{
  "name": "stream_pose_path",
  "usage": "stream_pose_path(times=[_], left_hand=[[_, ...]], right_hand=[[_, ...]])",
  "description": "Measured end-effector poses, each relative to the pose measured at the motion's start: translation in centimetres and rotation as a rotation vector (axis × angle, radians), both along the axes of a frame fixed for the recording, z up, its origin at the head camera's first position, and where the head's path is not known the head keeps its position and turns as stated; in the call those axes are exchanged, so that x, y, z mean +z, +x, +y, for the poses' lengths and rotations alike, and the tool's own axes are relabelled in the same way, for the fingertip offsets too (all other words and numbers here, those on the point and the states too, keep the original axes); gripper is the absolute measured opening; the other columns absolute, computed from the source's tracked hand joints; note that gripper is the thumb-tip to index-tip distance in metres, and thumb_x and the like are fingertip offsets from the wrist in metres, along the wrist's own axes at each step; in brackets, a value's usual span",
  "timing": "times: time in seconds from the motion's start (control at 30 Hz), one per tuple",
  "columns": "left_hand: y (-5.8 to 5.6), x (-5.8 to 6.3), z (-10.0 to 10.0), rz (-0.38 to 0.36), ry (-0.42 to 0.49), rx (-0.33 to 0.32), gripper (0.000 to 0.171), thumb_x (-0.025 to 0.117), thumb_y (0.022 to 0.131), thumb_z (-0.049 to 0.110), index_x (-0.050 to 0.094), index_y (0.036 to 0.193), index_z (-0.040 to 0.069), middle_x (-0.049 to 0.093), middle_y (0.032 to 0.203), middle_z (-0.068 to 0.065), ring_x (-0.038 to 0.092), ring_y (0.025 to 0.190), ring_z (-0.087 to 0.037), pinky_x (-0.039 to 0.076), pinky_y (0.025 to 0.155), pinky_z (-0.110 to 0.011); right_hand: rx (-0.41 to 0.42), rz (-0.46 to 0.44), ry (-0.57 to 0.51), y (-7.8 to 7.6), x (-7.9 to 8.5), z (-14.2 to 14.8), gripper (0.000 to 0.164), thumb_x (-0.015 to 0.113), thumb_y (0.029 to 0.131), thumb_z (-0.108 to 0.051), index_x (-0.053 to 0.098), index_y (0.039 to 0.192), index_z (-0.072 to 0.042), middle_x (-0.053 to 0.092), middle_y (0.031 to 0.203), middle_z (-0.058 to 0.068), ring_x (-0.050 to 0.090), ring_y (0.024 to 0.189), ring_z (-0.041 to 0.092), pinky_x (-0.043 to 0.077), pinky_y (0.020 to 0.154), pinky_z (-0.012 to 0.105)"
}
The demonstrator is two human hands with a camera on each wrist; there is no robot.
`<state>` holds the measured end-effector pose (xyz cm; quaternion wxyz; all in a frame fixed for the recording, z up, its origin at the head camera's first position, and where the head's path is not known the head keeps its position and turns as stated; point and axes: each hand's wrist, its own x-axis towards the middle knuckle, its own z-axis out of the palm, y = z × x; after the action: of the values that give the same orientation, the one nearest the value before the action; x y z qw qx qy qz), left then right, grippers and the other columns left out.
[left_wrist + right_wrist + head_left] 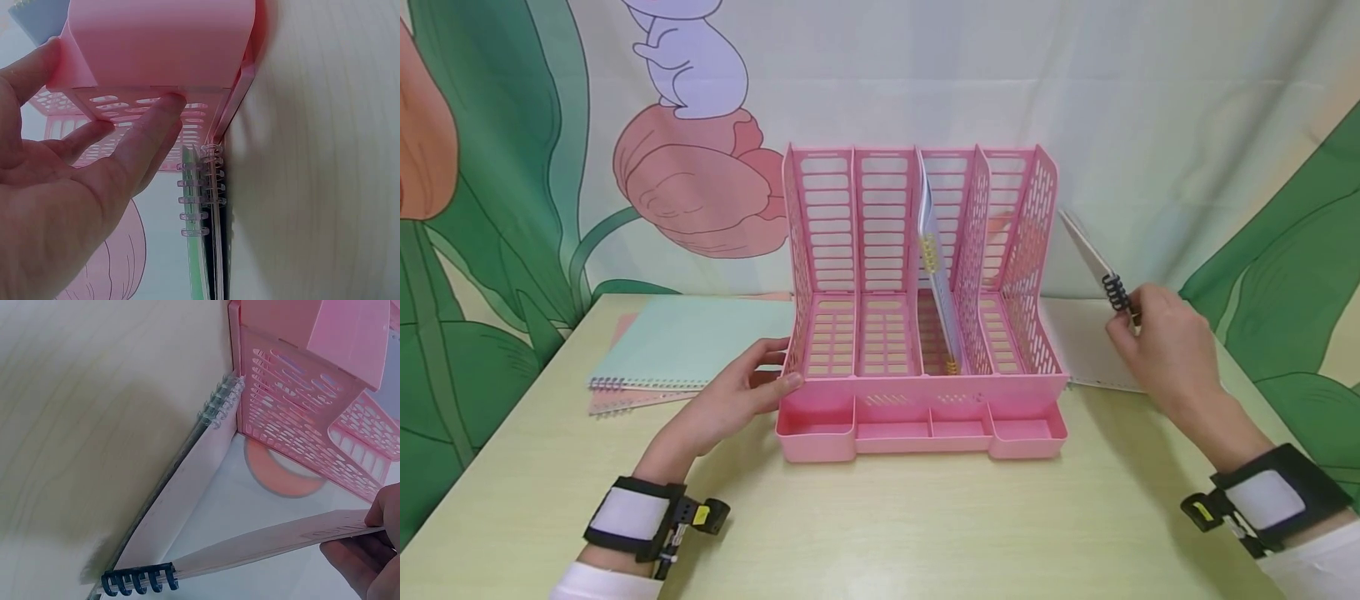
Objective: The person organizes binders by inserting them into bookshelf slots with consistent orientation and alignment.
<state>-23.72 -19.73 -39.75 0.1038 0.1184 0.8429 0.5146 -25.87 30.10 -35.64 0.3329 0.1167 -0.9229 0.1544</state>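
Observation:
A pink file organizer stands upright on the table, with tall slatted compartments behind and small trays in front. At its left front corner, my left hand holds the side wall, thumb at the front edge and fingers against the outer face. On the right, my right hand pinches a thin notebook with black ring binding, raised and tilted beside the organizer. The right wrist view shows its edge between thumb and fingers. A bluish notebook with yellow rings leans inside the third compartment from the left.
Left of the organizer lies a mint-green spiral notebook on top of a pink one. Another notebook, pale and clear-ringed, lies flat on the right. A printed curtain hangs behind the table.

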Motion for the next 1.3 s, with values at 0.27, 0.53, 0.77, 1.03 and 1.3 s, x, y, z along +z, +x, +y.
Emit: stream_pose_path(times=[0.27,0.53,0.77,1.03,1.3], left_hand=[[-0.1,0.2,0.1,0.000,-0.005,0.000,0.065,0.065,0.102,0.035,0.036,0.155,0.010,0.040,0.152,-0.021,0.045,0.135,-0.044,0.051,0.100,-0.054],[0.0,0.1,0.0,-0.002,0.003,-0.007,0.066,0.065,0.102,0.036,0.035,0.156,0.010,0.040,0.152,-0.021,0.046,0.135,-0.043,0.051,0.101,-0.054],[0.0,0.1,0.0,-0.011,0.006,0.000,0.066,0.065,0.102,0.035,0.035,0.156,0.010,0.040,0.151,-0.021,0.046,0.134,-0.042,0.052,0.100,-0.052],[0.1,0.1,0.0,-0.020,0.011,0.003,0.068,0.066,0.101,0.039,0.036,0.156,0.013,0.040,0.152,-0.020,0.045,0.135,-0.043,0.052,0.100,-0.052],[0.1,-0.1,-0.1,-0.019,0.021,-0.005,0.070,0.066,0.100,0.043,0.036,0.156,0.014,0.040,0.152,-0.020,0.046,0.135,-0.043,0.052,0.100,-0.052]], right_hand=[[-0.001,0.035,-0.042,0.2,0.3,-0.3,0.013,0.062,0.089,-0.004,0.059,0.094,0.007,0.061,0.085,0.024,0.056,0.066,0.035,0.040,0.052,0.045],[-0.014,0.062,-0.081,0.1,0.6,-0.4,0.013,0.062,0.088,-0.002,0.058,0.096,0.008,0.061,0.087,0.025,0.057,0.069,0.036,0.039,0.052,0.042],[-0.040,0.020,-0.131,0.2,1.0,-0.8,0.013,0.061,0.092,-0.003,0.058,0.098,0.008,0.062,0.092,0.026,0.059,0.076,0.038,0.042,0.056,0.045],[-0.063,0.008,-0.203,0.4,1.4,-1.0,0.015,0.059,0.093,-0.005,0.058,0.101,0.008,0.063,0.097,0.026,0.061,0.083,0.039,0.045,0.062,0.044],[-0.054,0.113,-0.239,0.5,1.3,-0.8,0.015,0.061,0.090,-0.003,0.059,0.097,0.010,0.064,0.093,0.028,0.063,0.081,0.041,0.033,0.063,0.035]])
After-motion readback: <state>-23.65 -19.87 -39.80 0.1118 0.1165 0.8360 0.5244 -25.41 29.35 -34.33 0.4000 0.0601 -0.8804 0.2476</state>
